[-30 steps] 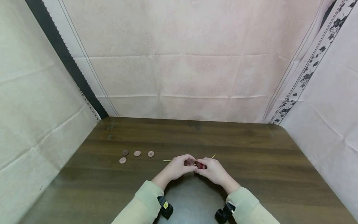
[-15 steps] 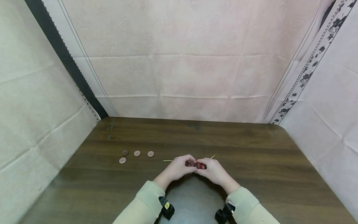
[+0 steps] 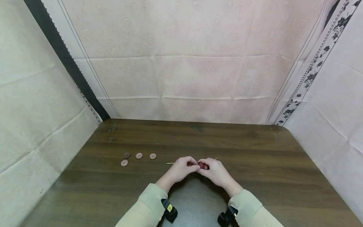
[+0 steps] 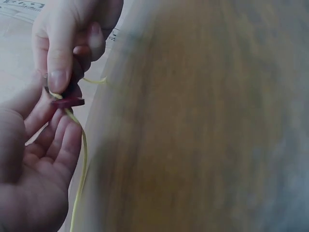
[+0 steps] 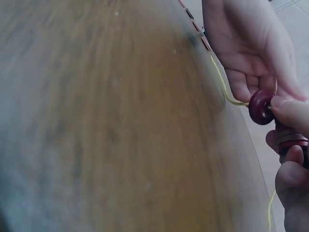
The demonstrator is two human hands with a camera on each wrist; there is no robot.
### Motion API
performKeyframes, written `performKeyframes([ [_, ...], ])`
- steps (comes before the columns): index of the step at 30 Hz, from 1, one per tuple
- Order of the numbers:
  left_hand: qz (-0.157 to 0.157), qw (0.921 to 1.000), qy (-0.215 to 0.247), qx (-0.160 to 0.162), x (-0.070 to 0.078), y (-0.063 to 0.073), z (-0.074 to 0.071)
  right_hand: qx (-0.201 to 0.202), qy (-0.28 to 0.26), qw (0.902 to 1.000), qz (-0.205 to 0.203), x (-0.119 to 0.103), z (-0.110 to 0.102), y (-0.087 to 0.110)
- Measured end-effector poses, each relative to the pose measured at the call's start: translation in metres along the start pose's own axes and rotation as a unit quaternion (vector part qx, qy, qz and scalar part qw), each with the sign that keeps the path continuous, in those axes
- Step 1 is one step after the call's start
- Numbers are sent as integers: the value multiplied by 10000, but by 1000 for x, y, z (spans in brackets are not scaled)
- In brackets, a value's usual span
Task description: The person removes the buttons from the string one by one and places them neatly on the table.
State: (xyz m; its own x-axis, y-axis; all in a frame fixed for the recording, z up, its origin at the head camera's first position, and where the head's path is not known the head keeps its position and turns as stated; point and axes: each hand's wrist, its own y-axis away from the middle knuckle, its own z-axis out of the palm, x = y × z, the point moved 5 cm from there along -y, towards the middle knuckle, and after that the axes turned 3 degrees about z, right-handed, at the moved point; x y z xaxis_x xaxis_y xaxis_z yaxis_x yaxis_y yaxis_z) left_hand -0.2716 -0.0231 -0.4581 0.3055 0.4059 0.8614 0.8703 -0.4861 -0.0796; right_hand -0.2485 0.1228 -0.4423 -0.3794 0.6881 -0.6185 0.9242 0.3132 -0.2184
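On my head camera the two hands meet low in the frame, right of centre, above a dark wooden table (image 3: 232,145). The right hand (image 3: 216,173) reaches in from the lower right, its thumb and fingers gripping a banded red piece (image 3: 204,166). The left hand (image 3: 180,170) comes from the lower left, bent toward the same spot. A yellow cord (image 3: 169,163) pokes out beside it. Three pale buttons (image 3: 139,155) and a dark button (image 3: 127,155) lie at mid-left.

My left wrist feed shows a red disc (image 4: 68,102) edge-on at the left, just below the right thumb's tip; the cord runs down from it past the left fingers. Those fingers reach up around it, but I can't tell whether they pinch disc, cord or neither.

In my right wrist feed, at right of frame, the disc sits against the right hand's upper fingertip, with the banded piece just below, in that hand's grasp. The left hand slants down from the upper right, thumb pointing at the disc.
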Motion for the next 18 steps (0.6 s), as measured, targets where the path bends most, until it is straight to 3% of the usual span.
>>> performKeyframes([
  [9,198,9974,443,-524,2,5,1,288,-138,9990,314,6,-4,-2],
  [18,219,9988,309,-307,5,5,-2,199,-210,9992,271,4,-3,-3],
])
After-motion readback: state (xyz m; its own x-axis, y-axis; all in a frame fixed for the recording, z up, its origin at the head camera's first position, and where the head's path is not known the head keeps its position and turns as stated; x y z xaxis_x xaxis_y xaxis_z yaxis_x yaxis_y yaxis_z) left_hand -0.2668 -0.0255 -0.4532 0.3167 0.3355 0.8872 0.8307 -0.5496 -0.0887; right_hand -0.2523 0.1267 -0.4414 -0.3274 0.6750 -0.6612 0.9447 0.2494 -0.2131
